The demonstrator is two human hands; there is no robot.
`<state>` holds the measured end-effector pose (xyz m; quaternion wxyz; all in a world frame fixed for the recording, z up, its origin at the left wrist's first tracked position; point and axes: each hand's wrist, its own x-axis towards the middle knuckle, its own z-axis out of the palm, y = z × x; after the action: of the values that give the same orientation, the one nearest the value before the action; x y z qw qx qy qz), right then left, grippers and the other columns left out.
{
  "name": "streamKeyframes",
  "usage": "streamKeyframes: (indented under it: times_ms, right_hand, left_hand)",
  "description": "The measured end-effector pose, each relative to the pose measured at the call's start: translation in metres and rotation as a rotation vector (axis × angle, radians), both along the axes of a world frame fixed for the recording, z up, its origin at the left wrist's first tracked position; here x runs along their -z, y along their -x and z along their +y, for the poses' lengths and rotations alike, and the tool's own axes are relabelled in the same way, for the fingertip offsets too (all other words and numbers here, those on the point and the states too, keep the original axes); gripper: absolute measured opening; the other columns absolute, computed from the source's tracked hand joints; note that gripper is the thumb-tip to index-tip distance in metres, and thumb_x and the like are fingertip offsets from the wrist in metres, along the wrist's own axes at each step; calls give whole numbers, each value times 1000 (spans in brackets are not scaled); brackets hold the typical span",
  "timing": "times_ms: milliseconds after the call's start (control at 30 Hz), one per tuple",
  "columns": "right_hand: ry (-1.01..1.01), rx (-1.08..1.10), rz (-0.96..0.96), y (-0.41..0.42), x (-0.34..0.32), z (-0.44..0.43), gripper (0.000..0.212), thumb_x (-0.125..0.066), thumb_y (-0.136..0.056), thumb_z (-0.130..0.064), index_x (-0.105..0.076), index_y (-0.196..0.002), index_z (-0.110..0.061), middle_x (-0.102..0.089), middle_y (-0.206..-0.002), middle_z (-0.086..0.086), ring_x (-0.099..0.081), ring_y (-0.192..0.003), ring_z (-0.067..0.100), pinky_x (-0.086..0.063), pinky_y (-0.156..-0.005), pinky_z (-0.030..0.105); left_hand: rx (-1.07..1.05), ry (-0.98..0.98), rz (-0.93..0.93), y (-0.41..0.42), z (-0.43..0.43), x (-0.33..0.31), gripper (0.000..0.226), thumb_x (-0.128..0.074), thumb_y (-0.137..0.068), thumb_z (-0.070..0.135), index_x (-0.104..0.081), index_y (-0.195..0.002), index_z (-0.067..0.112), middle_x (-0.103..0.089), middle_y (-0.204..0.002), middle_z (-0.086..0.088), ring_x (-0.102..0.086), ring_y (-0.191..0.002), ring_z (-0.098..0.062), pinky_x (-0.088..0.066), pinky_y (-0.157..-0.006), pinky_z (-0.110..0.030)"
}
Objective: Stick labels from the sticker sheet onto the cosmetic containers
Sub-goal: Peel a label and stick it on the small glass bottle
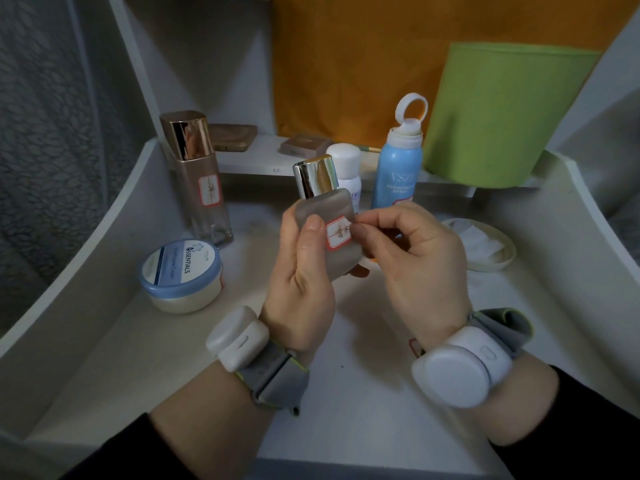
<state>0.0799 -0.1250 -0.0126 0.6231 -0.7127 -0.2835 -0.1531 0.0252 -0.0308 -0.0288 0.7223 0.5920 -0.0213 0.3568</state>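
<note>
Pressing a label onto the frosted bottle in my hands.

The red-bordered label (337,233) lies on the face of the frosted bottle (311,208), which stands upright with its gold cap on top. My left hand (300,271) is wrapped round the bottle, thumb lying just beside the label's left edge. My right hand (414,259) is curled, and its thumb and forefinger tips (363,231) pinch the label's right edge. Beyond my left hand a tall bottle (204,195) with a rose-gold cap already wears a label, and nearer, left of that hand, sits a blue-lidded cream jar (181,275). Behind the held bottle are a small white bottle (346,168) and a blue spray can (398,171). Right of my right hand is a dish (498,263) of white pads.
</note>
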Motion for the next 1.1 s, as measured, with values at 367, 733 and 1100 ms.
streamKeyframes:
  times_ms: [367, 733, 1100]
  right_hand:
    - [182, -63, -34, 4, -5, -1, 6, -58, -91, -4, -60, -86, -5, -54, -83, 6, -54, -68, -12, -37, -52, -3]
    - [85, -143, 213, -1, -4, -4, 2, -69, -84, -19, -68, -83, -17, -68, -70, -4, -60, -63, 3, -50, -61, 15]
    - [-15, -264, 244, 1, -5, -6, 8, -67, -86, -12, -66, -82, -6, -65, -72, 13, -61, -67, 19, -52, -69, 32]
  left_hand:
    - [-47, -138, 3, -2, 2, 6, 42, -32, -97, 25, -48, -131, 6, -65, -114, -4, -64, -102, -8, -51, -79, -19]
    - [-10, -88, -29, -2, 5, 4, 35, -36, -96, 35, -52, -123, 19, -66, -107, -11, -66, -86, -24, -55, -64, -40]
    - [-82, -107, 12, -8, 7, 10, 48, -38, -93, 42, -50, -128, 12, -69, -101, -7, -67, -87, -31, -54, -68, -47]
